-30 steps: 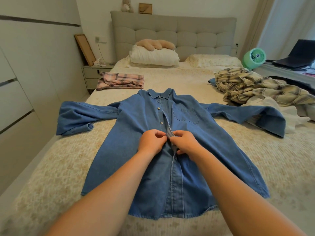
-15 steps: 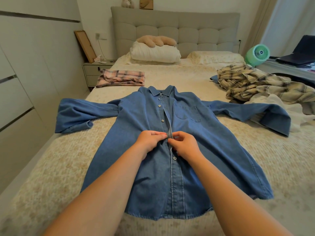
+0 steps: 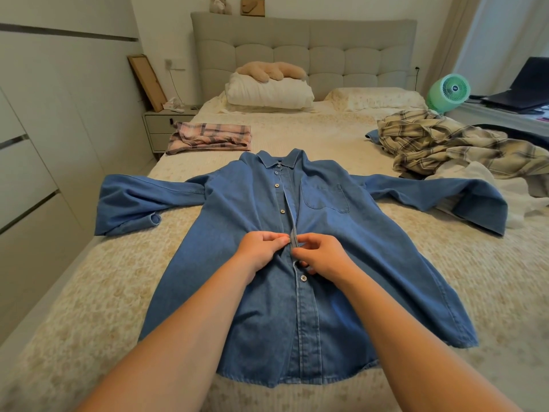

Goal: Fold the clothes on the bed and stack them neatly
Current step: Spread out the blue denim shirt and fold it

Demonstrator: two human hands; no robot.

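On the bed [image 3: 386, 263], left hand [image 3: 261, 251], right hand [image 3: 320, 257], both pinching denim shirt [image 3: 237, 218] placket

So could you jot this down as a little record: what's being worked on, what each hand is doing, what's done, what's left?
worked on: denim shirt, spread flat on the bed, sleeves out
left hand: pinches the shirt's front edge
right hand: pinches the other front edge
buttons: lower ones closed, upper ones open
done: pink plaid garment, folded
left: plaid shirt, crumpled; white garment beside it
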